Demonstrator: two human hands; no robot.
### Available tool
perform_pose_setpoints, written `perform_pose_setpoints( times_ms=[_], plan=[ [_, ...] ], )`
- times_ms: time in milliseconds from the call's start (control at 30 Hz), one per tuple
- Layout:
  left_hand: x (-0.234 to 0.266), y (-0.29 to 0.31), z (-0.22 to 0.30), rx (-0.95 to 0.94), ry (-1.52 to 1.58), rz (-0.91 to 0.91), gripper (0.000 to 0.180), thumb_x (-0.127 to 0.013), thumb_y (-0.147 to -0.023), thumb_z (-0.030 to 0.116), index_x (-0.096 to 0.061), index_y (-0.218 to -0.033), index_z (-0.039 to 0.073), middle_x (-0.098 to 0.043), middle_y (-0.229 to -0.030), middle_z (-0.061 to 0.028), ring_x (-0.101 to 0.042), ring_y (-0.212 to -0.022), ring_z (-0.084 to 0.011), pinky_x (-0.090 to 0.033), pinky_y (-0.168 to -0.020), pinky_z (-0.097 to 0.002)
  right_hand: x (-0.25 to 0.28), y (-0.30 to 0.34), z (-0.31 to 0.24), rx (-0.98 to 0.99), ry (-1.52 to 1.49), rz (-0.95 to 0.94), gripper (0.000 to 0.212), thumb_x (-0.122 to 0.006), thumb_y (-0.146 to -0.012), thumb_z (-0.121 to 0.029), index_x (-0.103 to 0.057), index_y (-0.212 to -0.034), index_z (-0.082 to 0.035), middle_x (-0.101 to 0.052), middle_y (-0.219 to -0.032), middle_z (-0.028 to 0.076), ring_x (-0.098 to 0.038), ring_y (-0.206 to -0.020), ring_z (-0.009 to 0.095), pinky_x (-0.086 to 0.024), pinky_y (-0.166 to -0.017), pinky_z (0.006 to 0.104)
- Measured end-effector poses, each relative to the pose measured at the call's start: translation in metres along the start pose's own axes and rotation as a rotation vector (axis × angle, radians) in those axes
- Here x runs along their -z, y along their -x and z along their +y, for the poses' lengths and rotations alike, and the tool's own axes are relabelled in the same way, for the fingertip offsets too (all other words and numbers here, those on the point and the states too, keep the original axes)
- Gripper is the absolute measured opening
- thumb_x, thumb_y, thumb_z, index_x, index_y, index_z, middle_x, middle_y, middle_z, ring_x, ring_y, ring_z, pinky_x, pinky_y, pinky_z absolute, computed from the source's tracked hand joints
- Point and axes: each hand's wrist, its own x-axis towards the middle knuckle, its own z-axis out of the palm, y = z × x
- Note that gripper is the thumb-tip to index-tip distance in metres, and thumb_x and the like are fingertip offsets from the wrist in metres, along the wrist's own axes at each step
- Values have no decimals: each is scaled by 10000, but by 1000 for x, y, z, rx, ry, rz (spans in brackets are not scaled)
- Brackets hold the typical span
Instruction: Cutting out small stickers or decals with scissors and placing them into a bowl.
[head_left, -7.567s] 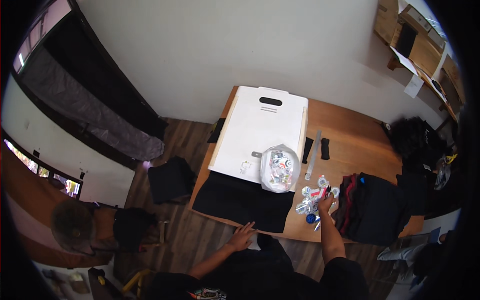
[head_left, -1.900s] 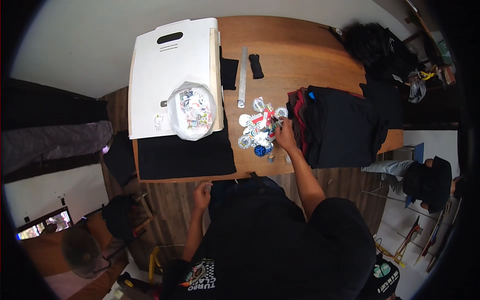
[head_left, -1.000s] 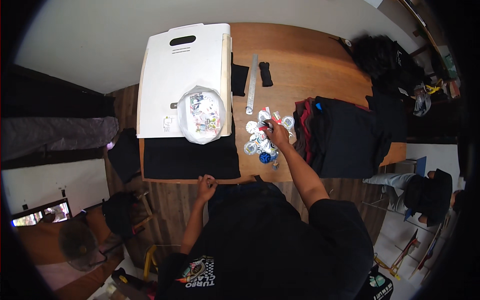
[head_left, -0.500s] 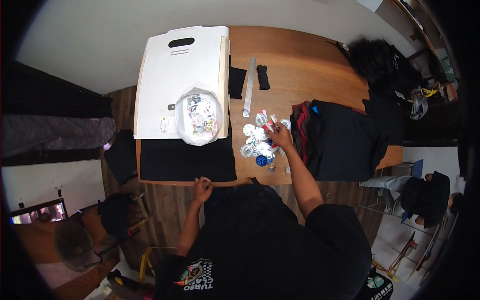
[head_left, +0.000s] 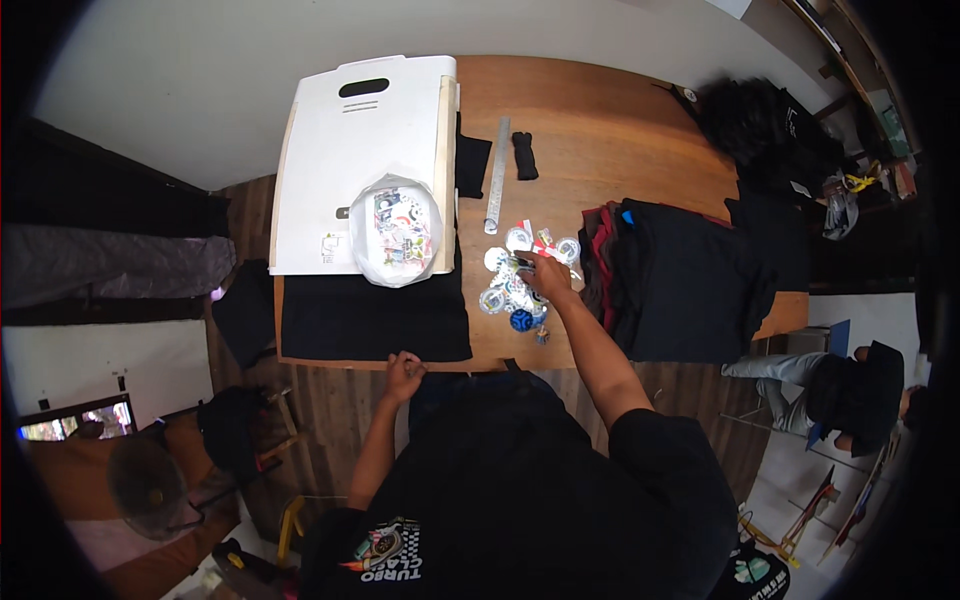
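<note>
My right hand (head_left: pixel 545 274) is over a loose pile of small printed cutouts and round pieces (head_left: pixel 515 290) on the wooden table. Its fingers stretch left and touch the pile; nothing shows gripped in them. A blue patterned round piece (head_left: pixel 521 320) lies at the near side of the pile, and a clear-rimmed disc (head_left: pixel 568 250) to the right. My left hand (head_left: pixel 405 378) rests with curled fingers at the table's front edge, beside a black cloth (head_left: pixel 375 325). Whatever its fingers hold, if anything, is hidden.
A white board-like machine (head_left: pixel 365 140) covers part of the black cloth. On it sits a translucent bag (head_left: pixel 365 265) of printed pieces. A metal ruler (head_left: pixel 498 175) and black bundle (head_left: pixel 525 156) lie behind the pile. Folded dark garments (head_left: pixel 690 280) are stacked right. Another person (head_left: pixel 850 400) is at far right.
My right hand has moved left and slightly nearer across the pile. The red-and-white piece it held now lies on the pile, out of the fingers. My left hand stays put.
</note>
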Motion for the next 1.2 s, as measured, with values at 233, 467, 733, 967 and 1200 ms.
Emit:
perform_pose_setpoints(
  times_ms=[233, 467, 733, 967, 1200],
  plan=[
    [-6, -5, 0, 14, -73, 5, 217, -754, -854, 179, -631, -985, 58, -614, -731, -44, -558, -831, -206, -489, -776, -352, -16, -9, 16, -53, -130, 75, 278, -728, -843, -303, -697, -1074, -151, -725, -887, 137, -706, -868, 323, -538, -755, 431],
    [6, -32, 144, -243, 628, -27, 205, -665, -954, 88, -633, -1143, 16, -632, -915, -14, -616, -877, -90, -500, -795, -245, 62, 29, -55, -85, -927, 101, 85, -692, -899, -152, -684, -907, -68, -592, -756, -59, -513, -644, 63, -411, -565, 255],
    [57, -50, 314, -582, 962, 184, 382, -653, -928, -32, -521, -1287, -33, -618, -1120, -93, -605, -1022, -130, -483, -888, -254, 115, 62, -166, 62, -1547, -54, 164, -647, -955, -152, -544, -1046, -63, -398, -629, -61, -345, -516, 41, -275, -497, 235],
    [67, -62, 292, -556, 989, 339, 202, -624, -921, -100, -603, -1111, -34, -649, -1053, -77, -635, -954, -112, -501, -829, -226, 106, 60, -194, 153, -1468, -55, 237, -676, -960, -172, -578, -1116, -22, -453, -664, -73, -338, -496, 9, -237, -465, 208],
    [92, -50, 298, -503, 1074, 464, 151, -632, -926, -79, -608, -1071, -48, -618, -1068, -80, -650, -980, -137, -526, -821, -235, 100, 61, -202, 278, -1265, -189, 248, -553, -1023, -241, -565, -1178, -48, -390, -703, -63, -327, -582, 39, -270, -530, 231]
  ],
)
